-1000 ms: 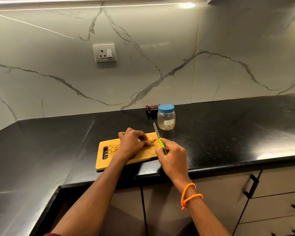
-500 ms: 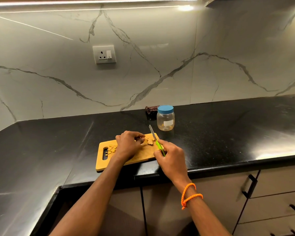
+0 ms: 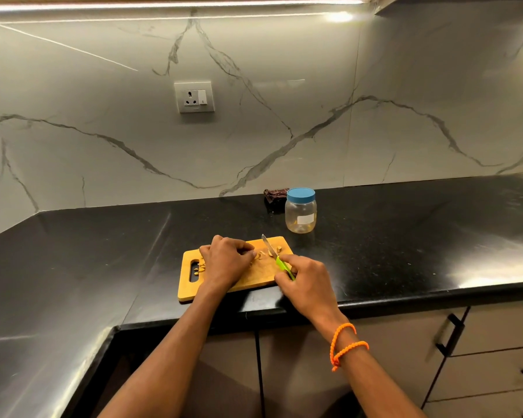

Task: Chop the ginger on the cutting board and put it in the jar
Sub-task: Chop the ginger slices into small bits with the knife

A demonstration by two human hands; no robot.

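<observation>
Pale tan ginger [image 3: 261, 254] pieces on board [image 3: 254, 277], left hand [image 3: 227, 260] curled pinning ginger, right hand [image 3: 307, 285] gripping green-handled knife [image 3: 277, 256], lidded jar [image 3: 300, 210] behind board

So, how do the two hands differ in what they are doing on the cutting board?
The left hand lies curled on the cutting board, pinning ginger under its fingertips; the right hand sits at the board's right edge and grips a knife by its green handle. The right wrist wears an orange bracelet; the left wrist is bare. Both are bare hands working at the same ginger.
</observation>
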